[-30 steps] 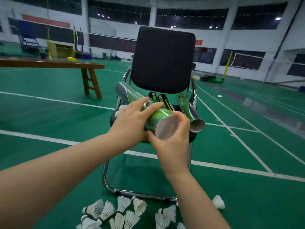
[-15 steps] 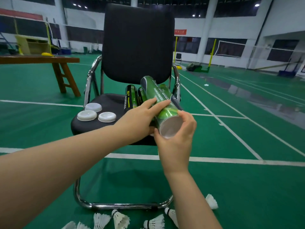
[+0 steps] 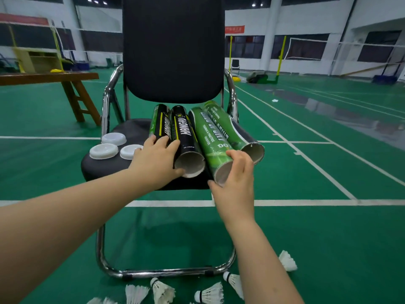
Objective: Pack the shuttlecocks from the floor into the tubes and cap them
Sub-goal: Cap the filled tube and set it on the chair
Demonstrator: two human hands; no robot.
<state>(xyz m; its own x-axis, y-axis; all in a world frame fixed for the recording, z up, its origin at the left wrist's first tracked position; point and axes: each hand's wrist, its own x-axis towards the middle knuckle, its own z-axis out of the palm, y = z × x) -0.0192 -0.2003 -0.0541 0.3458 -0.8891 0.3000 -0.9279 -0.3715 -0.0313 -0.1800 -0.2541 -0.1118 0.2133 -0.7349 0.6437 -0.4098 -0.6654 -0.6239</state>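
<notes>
A: From the head view, where are the tubes?

B: Four lie side by side on the seat of the black chair (image 3: 140, 167), open ends facing the camera. Two black tubes (image 3: 186, 137) are on the left, two green ones on the right.

A: And the hands?

B: The left hand (image 3: 157, 159) rests over the near ends of the black tubes, fingers spread, thumb at one rim. The right hand (image 3: 235, 176) pinches the open end of a green tube (image 3: 208, 139).

A: Caps? Shuttlecocks?

B: Three white caps (image 3: 103, 151) sit on the seat's left side. White shuttlecocks (image 3: 162, 292) lie scattered on the green floor (image 3: 328, 216) below the chair.
</notes>
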